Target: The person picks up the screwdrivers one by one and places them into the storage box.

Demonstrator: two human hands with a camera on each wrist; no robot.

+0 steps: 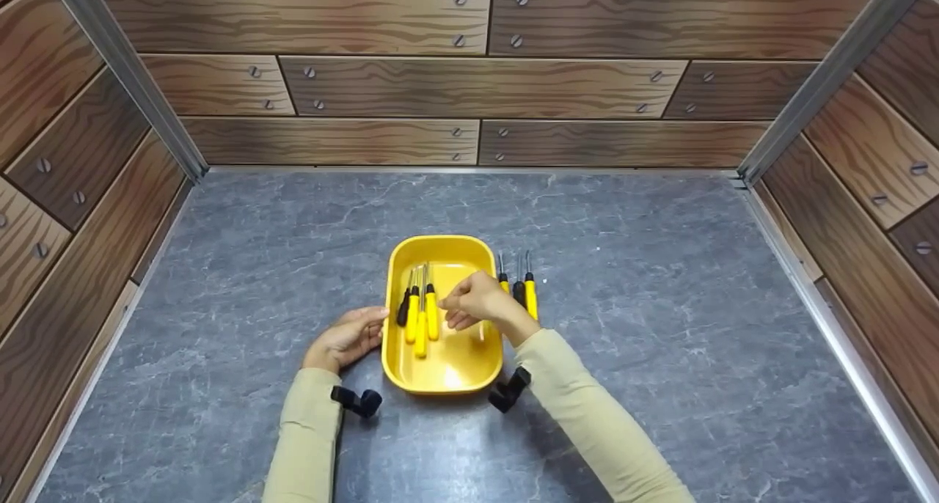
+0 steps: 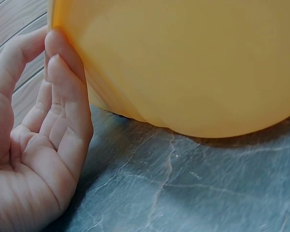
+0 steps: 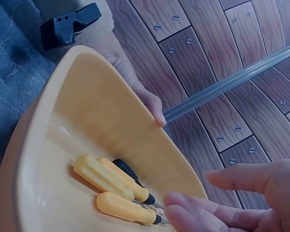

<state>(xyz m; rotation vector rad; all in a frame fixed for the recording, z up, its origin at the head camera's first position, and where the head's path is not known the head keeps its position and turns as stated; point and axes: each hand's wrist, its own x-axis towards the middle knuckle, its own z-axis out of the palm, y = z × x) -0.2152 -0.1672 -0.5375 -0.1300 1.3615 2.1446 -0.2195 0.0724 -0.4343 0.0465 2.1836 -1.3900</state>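
A deep yellow tray [image 1: 440, 387] stands on the table in front of me. Inside its left half lie several screwdriver-like tools [image 1: 431, 316] with thin metal shafts, most yellow-handled and one black-handled [image 1: 403, 311]. My left hand [image 1: 351, 339] holds the tray's left edge, one fingertip over the rim and the other fingers along the outer wall. Over the tray, just right of the tools, hovers my right hand [image 1: 477, 301]. In the right wrist view its thumb [image 3: 241, 176] and fingers stand apart with nothing between them.
Three similar tools lie outside the tray's right wall: a black-handled one [image 1: 519, 292], a yellow-handled one [image 1: 531, 298] and another partly behind my right hand. Wood-patterned panels [image 1: 477, 85] enclose the grey marbled table [image 1: 660, 305] at the back and sides.
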